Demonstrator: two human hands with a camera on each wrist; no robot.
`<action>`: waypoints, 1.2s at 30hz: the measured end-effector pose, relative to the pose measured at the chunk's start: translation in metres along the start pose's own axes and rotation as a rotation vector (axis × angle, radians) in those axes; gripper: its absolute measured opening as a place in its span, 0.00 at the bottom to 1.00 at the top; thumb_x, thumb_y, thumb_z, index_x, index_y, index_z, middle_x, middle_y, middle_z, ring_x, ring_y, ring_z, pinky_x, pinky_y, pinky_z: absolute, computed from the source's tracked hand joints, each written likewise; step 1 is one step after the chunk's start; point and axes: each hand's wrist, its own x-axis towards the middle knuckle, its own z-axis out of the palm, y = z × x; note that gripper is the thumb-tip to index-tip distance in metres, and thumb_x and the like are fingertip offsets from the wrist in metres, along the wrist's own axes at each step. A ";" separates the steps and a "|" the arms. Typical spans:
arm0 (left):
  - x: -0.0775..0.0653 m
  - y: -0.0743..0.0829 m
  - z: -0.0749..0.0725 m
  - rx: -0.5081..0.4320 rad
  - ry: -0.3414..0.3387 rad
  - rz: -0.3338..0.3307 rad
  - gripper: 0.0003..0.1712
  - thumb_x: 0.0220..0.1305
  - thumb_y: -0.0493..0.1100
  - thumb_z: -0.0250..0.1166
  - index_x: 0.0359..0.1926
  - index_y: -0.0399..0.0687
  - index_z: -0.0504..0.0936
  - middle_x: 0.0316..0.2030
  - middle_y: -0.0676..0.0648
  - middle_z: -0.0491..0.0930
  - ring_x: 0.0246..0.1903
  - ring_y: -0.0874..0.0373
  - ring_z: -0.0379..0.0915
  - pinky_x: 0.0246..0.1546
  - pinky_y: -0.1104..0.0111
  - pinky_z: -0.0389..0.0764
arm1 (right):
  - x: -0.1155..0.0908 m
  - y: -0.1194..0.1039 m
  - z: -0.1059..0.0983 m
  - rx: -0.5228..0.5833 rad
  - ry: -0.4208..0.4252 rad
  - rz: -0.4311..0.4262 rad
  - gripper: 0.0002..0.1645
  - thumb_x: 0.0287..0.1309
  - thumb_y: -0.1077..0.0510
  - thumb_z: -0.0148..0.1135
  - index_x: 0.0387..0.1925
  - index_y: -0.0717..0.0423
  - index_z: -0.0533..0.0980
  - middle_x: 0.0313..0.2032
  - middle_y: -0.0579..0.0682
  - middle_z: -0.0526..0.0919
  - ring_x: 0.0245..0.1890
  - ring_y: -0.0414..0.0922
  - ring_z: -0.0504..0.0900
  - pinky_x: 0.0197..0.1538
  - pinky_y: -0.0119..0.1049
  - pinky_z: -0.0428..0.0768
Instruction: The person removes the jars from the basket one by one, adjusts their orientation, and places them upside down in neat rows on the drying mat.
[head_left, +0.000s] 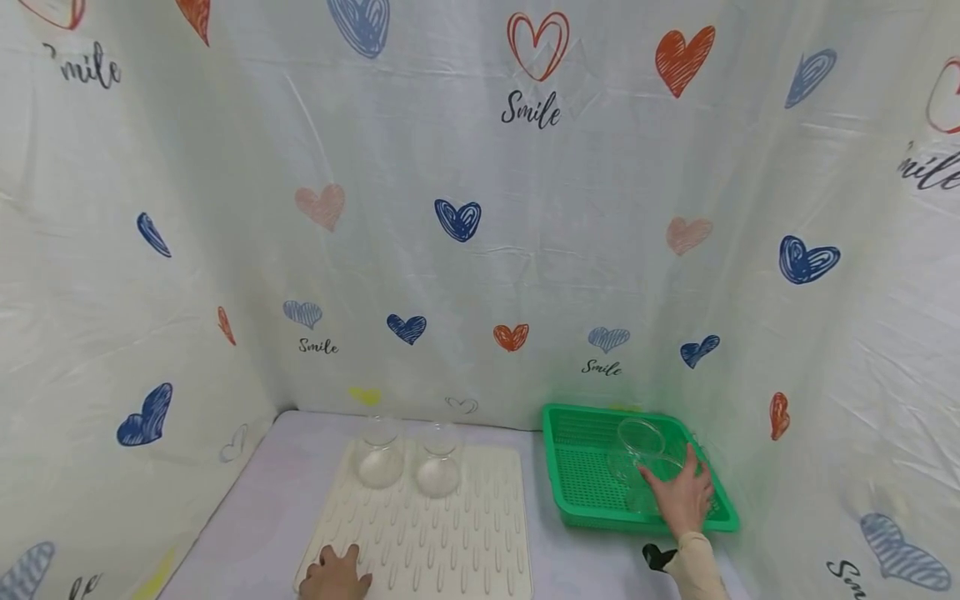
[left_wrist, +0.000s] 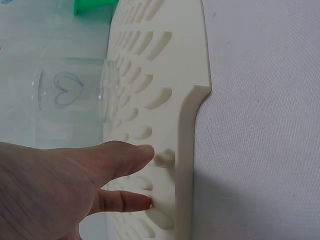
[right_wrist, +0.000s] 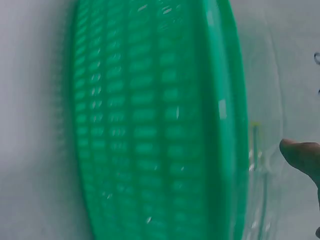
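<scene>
My right hand reaches over the near right part of a green plastic basket. Its thumb and fingers are spread round the side of a clear drinking glass. Behind it in the basket is another clear glass, its round rim tilted up. In the right wrist view the thumb lies against clear glass above the basket's rim. My left hand rests at the near left of a cream ridged mat, fingers spread and holding nothing. Its thumb points at the mat's edge in the left wrist view.
Two clear glasses stand near the mat's far left, a left one and a right one. A pale cloth covers the table. Behind and at both sides hangs a white curtain printed with hearts.
</scene>
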 end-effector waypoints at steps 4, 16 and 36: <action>-0.001 -0.001 -0.001 -0.001 0.005 0.005 0.32 0.54 0.54 0.71 0.52 0.37 0.75 0.37 0.28 0.65 0.34 0.35 0.70 0.38 0.42 0.77 | 0.002 0.013 -0.004 -0.064 -0.116 0.067 0.72 0.48 0.35 0.70 0.75 0.58 0.33 0.65 0.84 0.42 0.63 0.81 0.47 0.56 0.76 0.55; 0.001 -0.002 0.000 -0.005 -0.015 0.016 0.32 0.54 0.55 0.70 0.52 0.39 0.75 0.38 0.28 0.66 0.35 0.35 0.70 0.38 0.42 0.77 | 0.009 0.030 -0.003 -0.139 -0.216 0.083 0.82 0.41 0.24 0.67 0.73 0.65 0.28 0.59 0.85 0.52 0.54 0.79 0.64 0.48 0.67 0.70; -0.004 -0.001 0.000 -0.006 0.001 0.033 0.30 0.54 0.55 0.70 0.51 0.38 0.76 0.35 0.31 0.66 0.31 0.38 0.71 0.35 0.44 0.78 | -0.002 -0.028 -0.017 -0.010 0.174 -0.225 0.73 0.41 0.44 0.78 0.76 0.51 0.38 0.65 0.72 0.60 0.61 0.70 0.62 0.59 0.68 0.60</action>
